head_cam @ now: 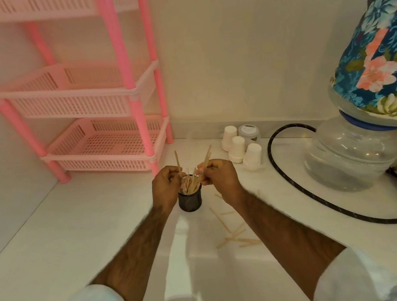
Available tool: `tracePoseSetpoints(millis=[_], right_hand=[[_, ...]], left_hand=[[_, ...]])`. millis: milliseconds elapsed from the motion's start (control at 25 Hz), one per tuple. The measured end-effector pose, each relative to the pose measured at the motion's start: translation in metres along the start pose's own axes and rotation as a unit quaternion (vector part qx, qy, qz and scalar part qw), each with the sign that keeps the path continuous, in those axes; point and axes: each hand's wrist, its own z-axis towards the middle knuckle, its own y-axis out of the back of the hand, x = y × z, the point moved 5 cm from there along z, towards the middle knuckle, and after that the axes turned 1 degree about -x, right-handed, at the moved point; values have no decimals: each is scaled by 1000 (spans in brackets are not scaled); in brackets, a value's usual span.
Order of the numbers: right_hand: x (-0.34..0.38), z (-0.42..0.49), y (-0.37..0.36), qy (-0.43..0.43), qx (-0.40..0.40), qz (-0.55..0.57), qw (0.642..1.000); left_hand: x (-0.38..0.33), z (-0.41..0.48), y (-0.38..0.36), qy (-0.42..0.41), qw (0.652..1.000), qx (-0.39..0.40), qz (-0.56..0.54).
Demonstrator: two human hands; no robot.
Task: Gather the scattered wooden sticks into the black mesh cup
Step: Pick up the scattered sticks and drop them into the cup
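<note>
The black mesh cup [190, 201] stands upright on the white counter, holding several wooden sticks [190, 184]. My left hand [166, 187] hovers at the cup's left rim, pinching one stick [176, 159] that points up. At the cup's right rim, my right hand [219, 178] grips a few sticks [207, 156], their tips angled up and their lower ends over the cup mouth. More wooden sticks [235, 236] lie scattered flat on the counter, to the right of the cup and under my right forearm.
A pink plastic shelf rack [100, 145] stands at the back left. Three upturned white paper cups [237, 149] and a small jar [249, 131] sit behind the cup. A black hose [290, 180] loops around a large water bottle [348, 155] with a floral cover on the right.
</note>
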Motion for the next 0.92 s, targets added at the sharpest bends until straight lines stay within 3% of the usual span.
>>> tracePoseSetpoints(millis=[240,400,920], right_hand=[[-15,21,-31,-15,-9,-22,1000],[-27,22,-34,-17,-28,-80,996],[-1,19,-29,76,-54,-194,977]], left_hand=[[-4,17,5,-19,1000,9,-5],[4,14,1,11,999,34,19],[-11,11,-1,4,999,27,39]])
